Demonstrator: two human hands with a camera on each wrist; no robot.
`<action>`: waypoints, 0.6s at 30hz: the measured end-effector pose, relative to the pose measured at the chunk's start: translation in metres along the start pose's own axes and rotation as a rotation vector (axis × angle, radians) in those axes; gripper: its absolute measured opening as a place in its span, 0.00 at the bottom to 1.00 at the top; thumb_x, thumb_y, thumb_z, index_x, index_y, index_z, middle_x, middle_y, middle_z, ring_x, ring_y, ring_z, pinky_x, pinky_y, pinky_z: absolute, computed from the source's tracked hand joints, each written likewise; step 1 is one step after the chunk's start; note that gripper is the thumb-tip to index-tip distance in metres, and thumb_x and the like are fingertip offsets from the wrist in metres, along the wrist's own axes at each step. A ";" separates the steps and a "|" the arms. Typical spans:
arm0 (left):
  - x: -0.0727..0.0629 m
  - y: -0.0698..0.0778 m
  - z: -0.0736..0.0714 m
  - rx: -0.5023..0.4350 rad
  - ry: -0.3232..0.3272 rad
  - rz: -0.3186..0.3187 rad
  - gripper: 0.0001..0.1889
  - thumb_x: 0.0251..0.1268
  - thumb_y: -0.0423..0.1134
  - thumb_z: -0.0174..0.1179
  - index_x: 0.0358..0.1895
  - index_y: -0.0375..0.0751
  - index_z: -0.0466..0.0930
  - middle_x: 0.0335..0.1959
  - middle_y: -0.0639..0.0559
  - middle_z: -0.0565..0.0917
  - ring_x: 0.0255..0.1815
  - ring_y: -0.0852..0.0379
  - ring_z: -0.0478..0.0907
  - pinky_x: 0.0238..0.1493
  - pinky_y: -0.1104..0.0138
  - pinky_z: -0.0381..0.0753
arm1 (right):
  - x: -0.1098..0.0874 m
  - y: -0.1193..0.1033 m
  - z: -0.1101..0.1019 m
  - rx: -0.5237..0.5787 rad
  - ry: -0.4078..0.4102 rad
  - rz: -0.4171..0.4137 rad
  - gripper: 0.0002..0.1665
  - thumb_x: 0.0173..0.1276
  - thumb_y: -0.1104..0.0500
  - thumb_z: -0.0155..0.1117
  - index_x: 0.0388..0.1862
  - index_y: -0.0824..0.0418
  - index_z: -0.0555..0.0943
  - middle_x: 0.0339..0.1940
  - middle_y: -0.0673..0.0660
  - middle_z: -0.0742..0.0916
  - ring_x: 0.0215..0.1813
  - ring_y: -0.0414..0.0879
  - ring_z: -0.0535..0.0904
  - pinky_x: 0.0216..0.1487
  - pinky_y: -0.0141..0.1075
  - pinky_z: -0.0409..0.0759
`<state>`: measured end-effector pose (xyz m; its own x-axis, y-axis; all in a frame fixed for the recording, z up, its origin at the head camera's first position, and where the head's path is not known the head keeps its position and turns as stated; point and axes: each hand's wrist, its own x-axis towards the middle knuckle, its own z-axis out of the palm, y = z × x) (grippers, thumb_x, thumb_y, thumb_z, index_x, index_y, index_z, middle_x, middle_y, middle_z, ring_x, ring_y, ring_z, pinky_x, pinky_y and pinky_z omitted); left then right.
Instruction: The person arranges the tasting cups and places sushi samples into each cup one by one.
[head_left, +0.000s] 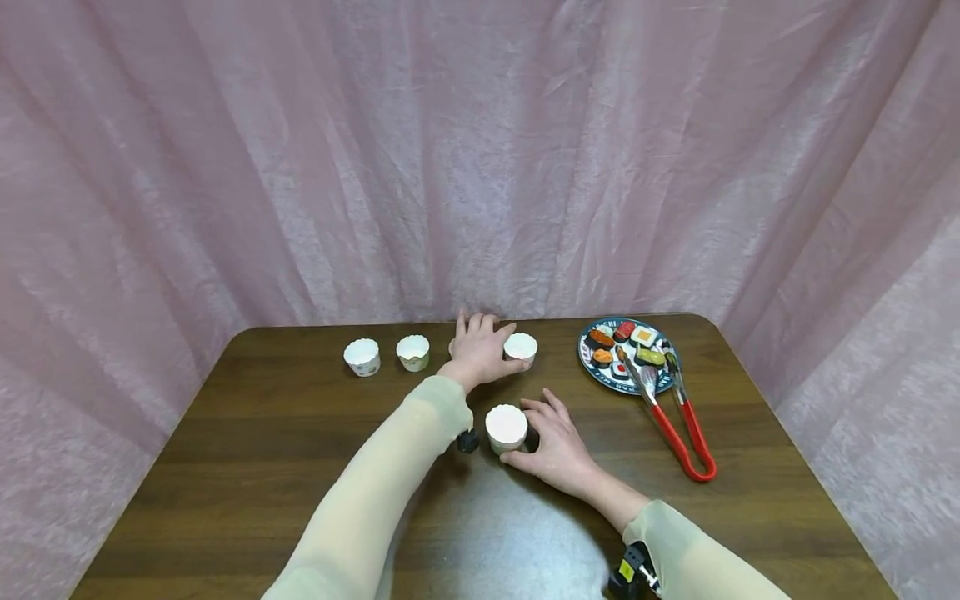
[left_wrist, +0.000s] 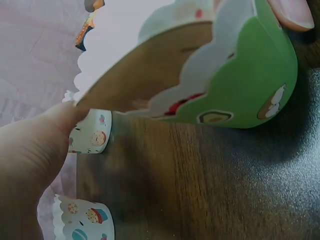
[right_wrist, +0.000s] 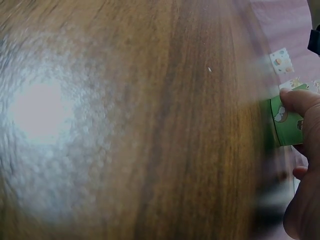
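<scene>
The step in hand looks like handling two paper cups at once, a green cup [head_left: 506, 427] and a pale cup [head_left: 522, 345] beyond it, farther back on the bench [head_left: 225, 458]. The scalloped walls look thin, so a light, even pinch low on the side should serve better than a squeeze at the rim. It would be wise to move the two hands one after the other: the left forearm passes close along the left side of the green cup, and a careless sleeve could knock it. Keeping each cup level seems best.

The right hand [head_left: 557, 446] grasps the green cup from its right, thumb on the near side, fingers round the far side. Whether the cup's base touches the bench I cannot tell. The left hand [head_left: 478, 352] reaches past the green cup, palm down, thumb and forefinger bracketing the pale cup in what appears to be a loose pinch, other fingers stretched away.

Back and left of the green cup stand two more cups [head_left: 413, 353]. Back and right of it lies a sushi plate [head_left: 588, 367], with red-handled tongs [head_left: 666, 427] resting across its edge.
</scene>
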<state>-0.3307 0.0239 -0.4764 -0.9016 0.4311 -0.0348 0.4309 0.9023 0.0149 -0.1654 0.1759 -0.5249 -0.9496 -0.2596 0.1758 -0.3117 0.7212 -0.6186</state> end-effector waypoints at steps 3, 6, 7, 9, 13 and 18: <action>-0.003 -0.002 -0.003 -0.029 0.016 0.009 0.49 0.60 0.80 0.52 0.82 0.60 0.58 0.80 0.45 0.58 0.81 0.41 0.47 0.77 0.38 0.33 | 0.001 0.000 0.000 -0.005 -0.001 0.005 0.39 0.54 0.40 0.81 0.59 0.62 0.83 0.72 0.59 0.77 0.82 0.62 0.51 0.77 0.59 0.54; -0.007 -0.008 -0.008 -0.048 0.048 0.038 0.48 0.62 0.80 0.50 0.82 0.60 0.57 0.81 0.46 0.55 0.82 0.41 0.45 0.77 0.38 0.33 | 0.001 -0.001 -0.001 -0.005 -0.004 0.000 0.38 0.54 0.41 0.81 0.58 0.62 0.83 0.71 0.59 0.77 0.82 0.62 0.51 0.77 0.59 0.54; -0.009 -0.009 -0.011 -0.057 0.059 0.050 0.48 0.63 0.79 0.49 0.82 0.60 0.58 0.82 0.46 0.55 0.82 0.41 0.44 0.77 0.38 0.34 | 0.001 -0.002 -0.001 -0.003 -0.004 -0.001 0.38 0.54 0.41 0.81 0.57 0.61 0.83 0.71 0.59 0.77 0.82 0.62 0.51 0.77 0.59 0.54; -0.013 -0.014 -0.017 -0.080 0.085 0.078 0.46 0.64 0.78 0.49 0.81 0.59 0.59 0.82 0.46 0.55 0.82 0.41 0.44 0.77 0.38 0.35 | 0.001 -0.002 -0.001 -0.003 -0.003 -0.002 0.37 0.54 0.41 0.81 0.57 0.60 0.84 0.71 0.59 0.77 0.82 0.63 0.51 0.77 0.60 0.54; -0.021 -0.023 -0.031 -0.153 0.122 0.138 0.44 0.68 0.75 0.49 0.81 0.57 0.59 0.82 0.46 0.55 0.82 0.40 0.44 0.77 0.38 0.36 | 0.001 -0.001 -0.003 -0.001 -0.004 0.012 0.39 0.54 0.39 0.81 0.58 0.60 0.83 0.71 0.58 0.77 0.82 0.63 0.51 0.76 0.61 0.55; -0.041 -0.033 -0.051 -0.276 0.169 0.209 0.42 0.71 0.73 0.48 0.81 0.54 0.60 0.82 0.46 0.55 0.83 0.40 0.43 0.78 0.40 0.36 | 0.001 0.000 -0.003 0.006 -0.012 0.030 0.40 0.54 0.39 0.81 0.59 0.61 0.83 0.72 0.58 0.77 0.82 0.62 0.50 0.76 0.61 0.55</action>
<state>-0.3102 -0.0237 -0.4248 -0.7991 0.5790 0.1619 0.6001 0.7517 0.2735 -0.1663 0.1778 -0.5221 -0.9579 -0.2460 0.1481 -0.2833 0.7250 -0.6278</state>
